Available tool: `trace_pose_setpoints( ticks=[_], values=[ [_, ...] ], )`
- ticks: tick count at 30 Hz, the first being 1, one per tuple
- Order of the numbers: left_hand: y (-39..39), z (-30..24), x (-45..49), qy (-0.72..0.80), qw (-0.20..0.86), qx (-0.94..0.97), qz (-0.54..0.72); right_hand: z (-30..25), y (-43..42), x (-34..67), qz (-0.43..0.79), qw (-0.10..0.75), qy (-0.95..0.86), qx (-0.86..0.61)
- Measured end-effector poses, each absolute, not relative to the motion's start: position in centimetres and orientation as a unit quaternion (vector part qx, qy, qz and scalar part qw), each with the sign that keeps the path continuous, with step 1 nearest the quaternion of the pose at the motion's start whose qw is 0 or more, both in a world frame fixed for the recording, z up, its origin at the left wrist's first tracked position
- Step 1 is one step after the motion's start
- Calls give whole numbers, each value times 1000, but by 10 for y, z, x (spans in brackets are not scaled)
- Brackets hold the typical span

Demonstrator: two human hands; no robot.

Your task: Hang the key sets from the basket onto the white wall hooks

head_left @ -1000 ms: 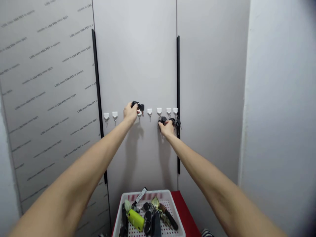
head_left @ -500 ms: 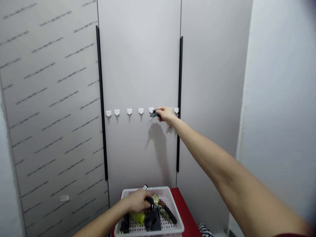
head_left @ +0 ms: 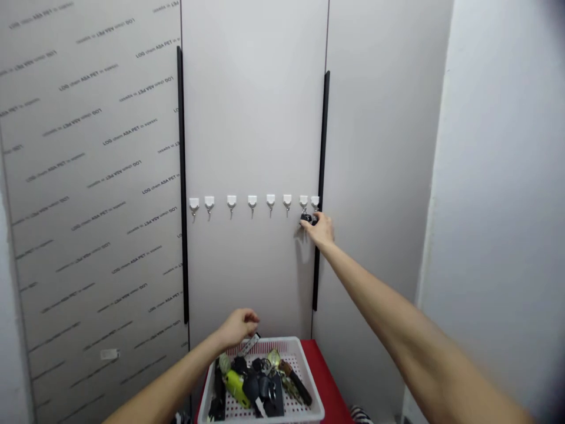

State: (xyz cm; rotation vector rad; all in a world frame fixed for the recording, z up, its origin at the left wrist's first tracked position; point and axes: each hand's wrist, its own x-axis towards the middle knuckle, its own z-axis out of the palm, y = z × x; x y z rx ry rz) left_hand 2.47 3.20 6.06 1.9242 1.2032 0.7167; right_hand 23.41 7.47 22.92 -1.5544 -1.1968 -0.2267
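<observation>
My right hand (head_left: 321, 228) is closed on a black key fob (head_left: 306, 218) just below the white wall hooks at the right end. The fob is at the second hook from the right (head_left: 303, 202); whether its ring is on the hook, I cannot tell. My left hand (head_left: 239, 327) hovers over the back left of a white plastic basket (head_left: 314, 386). Its fingers are curled together, and what they hold, if anything, is hidden. Several keys and fobs lie in the basket, among them a lime-green key holder (head_left: 237, 387), black fobs (head_left: 251, 386) and a brown-and-black key case (head_left: 295, 380).
A row of several white hooks (head_left: 252, 202) runs across the pale door panel (head_left: 251, 118). Long black handles (head_left: 182, 188) edge the panel on both sides. The basket stands on a red surface (head_left: 324, 377). A white wall (head_left: 498, 206) rises on the right.
My right hand has moved right and slightly down with the black fob, from a middle hook to the right end. My left hand has risen out of the basket, away from the black keys.
</observation>
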Motion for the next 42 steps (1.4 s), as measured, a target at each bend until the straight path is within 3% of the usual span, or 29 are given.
trace_pose_setpoints(
  ticks=[7,14,18,20,24,30,32,35,38,42],
  values=[
    [15,57,39,427,322,814,226,221,88,223,-41,530,-457,-713],
    [26,41,24,462,354,775,247,273,72,260,-145,504,-531,-666],
    [23,38,20,474,288,790,262,314,61,256,-174,500,-566,-632],
    [16,35,14,491,225,798,268,310,52,243,-143,492,-606,-608],
    [0,16,-1,523,120,807,246,226,23,210,-16,358,-738,-572],
    [-8,-8,-9,518,109,819,221,58,-11,189,180,185,-787,-560],
    [-7,-10,-10,522,129,806,246,34,-10,191,218,210,-768,-565],
    [-5,-10,-11,531,168,774,302,27,-7,188,262,347,-694,-574],
    [3,6,-8,531,221,723,383,39,-5,171,415,431,-598,-534],
    [16,65,4,486,425,633,427,72,4,145,575,448,-522,-443]
  ],
)
